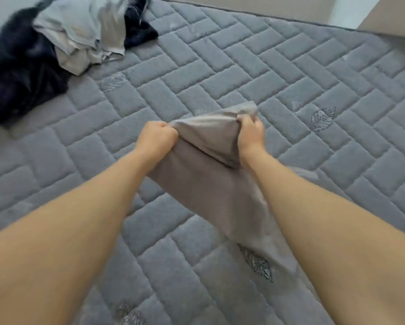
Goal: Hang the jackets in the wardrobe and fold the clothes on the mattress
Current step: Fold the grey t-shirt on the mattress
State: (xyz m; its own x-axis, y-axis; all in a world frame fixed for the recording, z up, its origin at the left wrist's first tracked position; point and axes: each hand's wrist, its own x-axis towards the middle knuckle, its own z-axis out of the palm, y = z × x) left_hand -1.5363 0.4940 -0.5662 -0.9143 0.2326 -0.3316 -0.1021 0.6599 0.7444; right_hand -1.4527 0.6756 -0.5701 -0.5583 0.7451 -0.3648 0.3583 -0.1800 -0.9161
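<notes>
Two bare forearms reach out from the near edge over the grey quilted mattress [220, 73], which serves as the ground for everything here. Between them a grey-brown garment [203, 181] hangs and trails down toward the near side of the mattress, its lower end lying on the quilting beside a stitched leaf motif [257, 263]. The left hand [158, 138] is closed into a fist, fingers curled tight around the garment's upper left corner. The right hand [250, 133] is likewise clenched, its fingers and thumb bunching the upper right corner of the same cloth. The two fists sit close together, with the top edge of the fabric stretched and slightly folded over between them, held above the mattress surface near its middle.

Beyond the hands, another leaf motif [322, 118] shows on the mattress to the right. At the far left corner of the mattress lies a heap of clothes: a light grey garment [84, 31] crumpled on top of a dark navy one [18, 76], well apart from the hands.
</notes>
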